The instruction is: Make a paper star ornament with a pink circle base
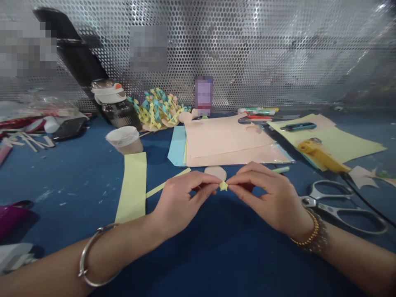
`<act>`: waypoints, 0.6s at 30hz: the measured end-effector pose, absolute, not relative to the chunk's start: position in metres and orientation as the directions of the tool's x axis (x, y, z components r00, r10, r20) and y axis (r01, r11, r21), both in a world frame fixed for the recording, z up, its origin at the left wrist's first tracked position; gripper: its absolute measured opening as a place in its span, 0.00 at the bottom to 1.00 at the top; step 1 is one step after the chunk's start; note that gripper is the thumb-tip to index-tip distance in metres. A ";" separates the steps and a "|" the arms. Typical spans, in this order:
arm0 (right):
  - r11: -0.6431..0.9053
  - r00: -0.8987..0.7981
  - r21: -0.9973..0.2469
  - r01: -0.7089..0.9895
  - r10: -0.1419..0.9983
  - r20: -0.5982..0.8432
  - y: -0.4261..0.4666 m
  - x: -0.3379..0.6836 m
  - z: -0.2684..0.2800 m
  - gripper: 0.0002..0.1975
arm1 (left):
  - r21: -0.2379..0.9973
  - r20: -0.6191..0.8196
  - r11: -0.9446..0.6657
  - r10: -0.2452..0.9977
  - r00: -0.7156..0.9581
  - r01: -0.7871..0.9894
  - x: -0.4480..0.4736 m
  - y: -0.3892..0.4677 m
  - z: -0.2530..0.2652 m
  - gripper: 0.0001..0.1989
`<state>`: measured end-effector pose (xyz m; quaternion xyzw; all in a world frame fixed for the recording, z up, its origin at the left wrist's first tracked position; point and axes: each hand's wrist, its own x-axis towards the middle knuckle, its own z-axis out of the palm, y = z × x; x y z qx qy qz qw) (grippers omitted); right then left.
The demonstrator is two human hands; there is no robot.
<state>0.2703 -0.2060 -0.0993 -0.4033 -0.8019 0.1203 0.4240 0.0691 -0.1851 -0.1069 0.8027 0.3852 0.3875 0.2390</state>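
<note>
Between the fingertips of both hands is a small yellow paper star [223,186]. My left hand [185,194] pinches its left side with thumb and forefinger. From the other side my right hand [266,194] pinches it the same way. Just behind the star lies a pale round paper disc [215,172], partly covered by the fingers. A narrow yellow paper strip [168,182] runs out from behind my left hand, beside a wide yellow paper sheet [133,181] lying on the blue table.
Scissors [334,202] lie right of my right hand, near a yellow glue gun [321,154] with a cord. Peach paper sheets [222,136] are stacked ahead. A paper cup [125,140], a dark bottle [119,111] and a pile of coloured paper pieces [159,109] stand at back left.
</note>
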 end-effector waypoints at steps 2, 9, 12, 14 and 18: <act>0.651 -0.321 -0.512 0.560 0.740 0.591 -0.207 0.270 -0.099 0.05 | 0.678 0.444 -0.596 0.799 0.405 0.431 0.069 -0.185 -0.107 0.07; 0.662 -0.352 -0.435 0.611 0.719 0.600 -0.207 0.272 -0.099 0.05 | 0.619 0.483 -0.630 0.776 0.406 0.469 0.070 -0.187 -0.104 0.06; 0.669 -0.363 -0.401 0.626 0.705 0.609 -0.208 0.273 -0.100 0.05 | 0.556 0.530 -0.679 0.734 0.425 0.480 0.069 -0.188 -0.104 0.05; 0.670 -0.371 -0.388 0.634 0.703 0.607 -0.208 0.273 -0.100 0.05 | 0.497 0.566 -0.723 0.689 0.453 0.479 0.068 -0.187 -0.106 0.05; 0.669 -0.383 -0.374 0.642 0.703 0.599 -0.208 0.273 -0.100 0.05 | 0.401 0.618 -0.795 0.602 0.506 0.455 0.065 -0.184 -0.108 0.05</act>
